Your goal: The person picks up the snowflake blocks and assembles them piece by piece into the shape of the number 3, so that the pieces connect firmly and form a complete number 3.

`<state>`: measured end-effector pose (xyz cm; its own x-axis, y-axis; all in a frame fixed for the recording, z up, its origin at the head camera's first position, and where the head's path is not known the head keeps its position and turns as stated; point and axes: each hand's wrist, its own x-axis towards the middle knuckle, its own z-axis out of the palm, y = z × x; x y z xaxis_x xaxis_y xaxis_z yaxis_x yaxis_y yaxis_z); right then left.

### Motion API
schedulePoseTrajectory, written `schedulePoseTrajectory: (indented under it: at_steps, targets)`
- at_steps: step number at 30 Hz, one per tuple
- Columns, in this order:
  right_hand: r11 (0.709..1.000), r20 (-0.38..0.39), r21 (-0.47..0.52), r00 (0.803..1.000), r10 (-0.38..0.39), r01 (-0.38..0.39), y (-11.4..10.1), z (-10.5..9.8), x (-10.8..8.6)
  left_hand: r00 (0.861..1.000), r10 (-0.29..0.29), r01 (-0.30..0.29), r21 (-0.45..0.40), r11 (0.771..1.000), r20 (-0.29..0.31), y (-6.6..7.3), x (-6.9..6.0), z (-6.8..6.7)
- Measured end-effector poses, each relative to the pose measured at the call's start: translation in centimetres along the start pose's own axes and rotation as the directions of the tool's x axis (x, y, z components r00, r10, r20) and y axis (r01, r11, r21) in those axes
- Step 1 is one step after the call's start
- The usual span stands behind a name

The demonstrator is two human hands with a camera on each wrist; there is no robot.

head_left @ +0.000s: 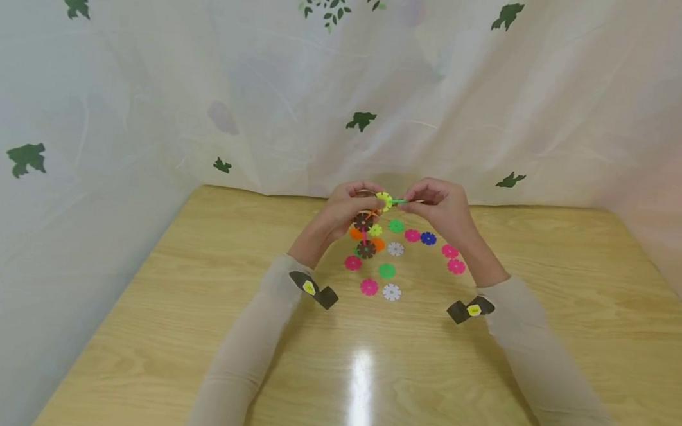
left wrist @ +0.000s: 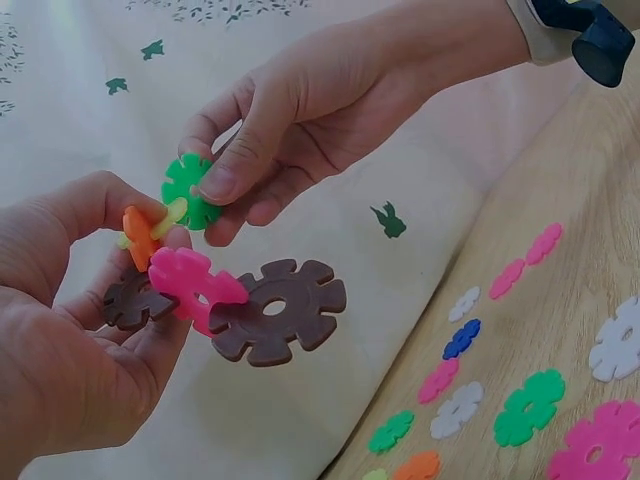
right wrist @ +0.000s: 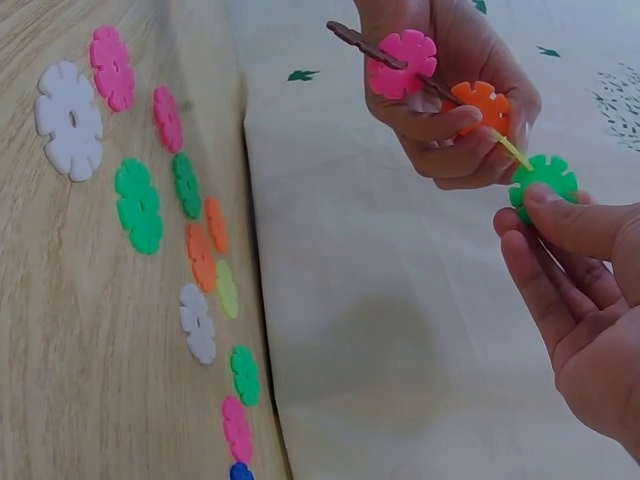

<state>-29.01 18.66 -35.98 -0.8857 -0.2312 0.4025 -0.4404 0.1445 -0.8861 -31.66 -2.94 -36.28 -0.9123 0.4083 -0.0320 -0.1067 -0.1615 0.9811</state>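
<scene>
Above the table's far part, my left hand holds a chain of notched plastic flower discs. In the left wrist view the chain runs from a large brown disc through a pink disc and a second brown disc to an orange disc and a yellow disc seen edge-on. My right hand pinches a green disc between thumb and fingers. The green disc's edge meets the yellow one; how deep the slots fit I cannot tell.
Loose flower discs lie on the wooden table beneath the hands, among them a white disc, a pink disc, a green disc and a blue disc. A patterned curtain hangs behind the table's far edge.
</scene>
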Motion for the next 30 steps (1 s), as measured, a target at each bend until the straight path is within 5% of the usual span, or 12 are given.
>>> schedulePoseTrajectory:
  at_steps: [7, 30]
  targets:
    - [0.997, -0.015, 0.011, 0.997, -0.073, 0.073, -0.3, 0.1, 0.0, 1.0, 0.005, -0.005, 0.018, 1.0, 0.007, 0.3, -0.3, 0.2]
    - [0.998, -0.003, -0.005, 0.998, -0.056, 0.056, -0.5, 0.1, 0.1, 0.999, -0.024, 0.023, 0.004, 1.0, 0.041, 1.1, -0.5, -0.1]
